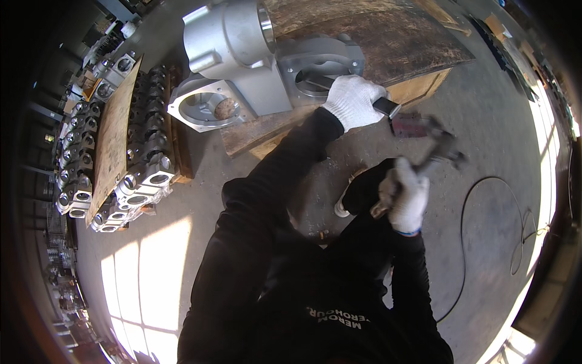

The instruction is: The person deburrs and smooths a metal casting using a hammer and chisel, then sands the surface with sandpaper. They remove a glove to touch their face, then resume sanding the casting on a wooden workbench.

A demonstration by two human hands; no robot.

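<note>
My left hand (357,102), in a white knit glove, grips a chisel-like tool with a black, metal-capped handle (385,107). Its flat dark blade (316,83) reaches to the round opening of a grey metal casting (325,50); whether it touches is unclear. In my right hand (407,198), also gloved, is a hammer whose head (448,143) is blurred, to the right of and below the capped handle end. A larger silver metal housing (232,50) with a square flange (209,107) stands left of the grey casting.
Both castings sit on a worn wooden crate top (409,41). A blurred dark red object (409,125) shows beyond the hammer. At left, rows of similar castings (148,136) flank a plywood sheet (111,145). A cable (463,236) curves over the concrete floor (495,223) at right.
</note>
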